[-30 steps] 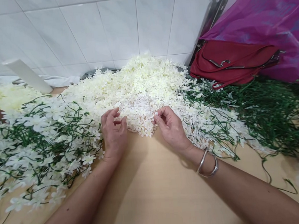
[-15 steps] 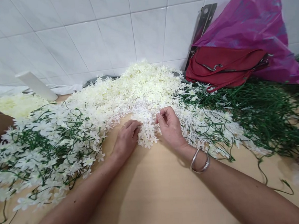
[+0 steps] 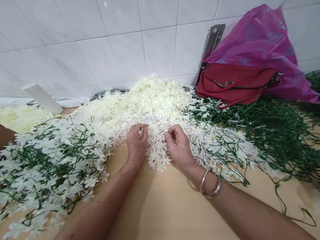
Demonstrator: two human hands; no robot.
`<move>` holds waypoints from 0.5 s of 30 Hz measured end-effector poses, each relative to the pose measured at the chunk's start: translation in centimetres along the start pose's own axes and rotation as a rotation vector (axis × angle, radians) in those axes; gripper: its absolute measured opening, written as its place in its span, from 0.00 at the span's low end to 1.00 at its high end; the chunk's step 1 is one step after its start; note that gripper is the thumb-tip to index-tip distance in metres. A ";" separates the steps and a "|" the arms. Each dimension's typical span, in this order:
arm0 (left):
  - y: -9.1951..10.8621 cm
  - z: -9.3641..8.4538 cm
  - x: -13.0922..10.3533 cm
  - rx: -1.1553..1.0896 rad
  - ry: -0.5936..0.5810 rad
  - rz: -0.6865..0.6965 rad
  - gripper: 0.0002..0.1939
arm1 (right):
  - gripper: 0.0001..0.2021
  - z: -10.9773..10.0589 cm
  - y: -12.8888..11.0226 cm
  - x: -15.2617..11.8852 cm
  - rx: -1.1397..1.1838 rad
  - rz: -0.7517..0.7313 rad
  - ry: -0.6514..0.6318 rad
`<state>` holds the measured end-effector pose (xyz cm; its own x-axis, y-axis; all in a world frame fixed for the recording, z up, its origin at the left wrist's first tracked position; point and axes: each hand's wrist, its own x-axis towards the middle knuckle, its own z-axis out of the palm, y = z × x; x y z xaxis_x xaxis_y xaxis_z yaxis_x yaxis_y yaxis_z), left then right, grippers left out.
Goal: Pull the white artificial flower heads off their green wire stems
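Observation:
A large heap of white and cream artificial flowers (image 3: 158, 98) lies in front of me, with a small tongue of loose blossoms (image 3: 159, 159) between my hands. My left hand (image 3: 138, 142) is at the left side of these blossoms, thumb and fingertips pinched together on something I cannot make out. On the other side, my right hand (image 3: 178, 144), with a silver bangle at the wrist, is also closed in a pinch. Whatever its fingertips hold is too small to name. The two hands are apart.
White flowers on green stems (image 3: 49, 162) spread at the left. Green stems (image 3: 277, 136) pile up at the right, below a red handbag (image 3: 237, 82) and a purple plastic bag (image 3: 259, 42). A white roll (image 3: 43, 99) leans near the tiled wall (image 3: 127, 52).
My left hand has lifted from the flowers and turned more upright, its thumb and finger now pinched. My right hand stays beside the blossoms. The whole view has shifted slightly, with things lower in frame.

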<state>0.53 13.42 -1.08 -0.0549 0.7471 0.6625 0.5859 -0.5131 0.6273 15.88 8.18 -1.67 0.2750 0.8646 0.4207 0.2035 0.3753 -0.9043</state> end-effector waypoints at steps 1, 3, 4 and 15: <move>0.3 -0.3 -0.1 -0.006 0.017 0.017 0.06 | 0.04 0.0 -0.1 0.0 -0.004 0.001 -0.003; 1.2 -0.9 -0.5 -0.017 0.042 0.100 0.07 | 0.04 -0.1 -0.2 0.0 0.002 0.010 -0.004; 1.7 -1.1 -0.8 -0.014 0.037 0.166 0.07 | 0.05 -0.1 -0.2 0.1 0.014 0.021 -0.006; 2.9 -0.8 -1.3 0.111 -0.058 0.253 0.16 | 0.06 -0.2 0.6 0.5 0.022 0.046 0.054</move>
<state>1.65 10.57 0.19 0.1489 0.6261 0.7654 0.6601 -0.6392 0.3946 16.31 8.78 -1.94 0.3336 0.8623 0.3810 0.1683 0.3432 -0.9240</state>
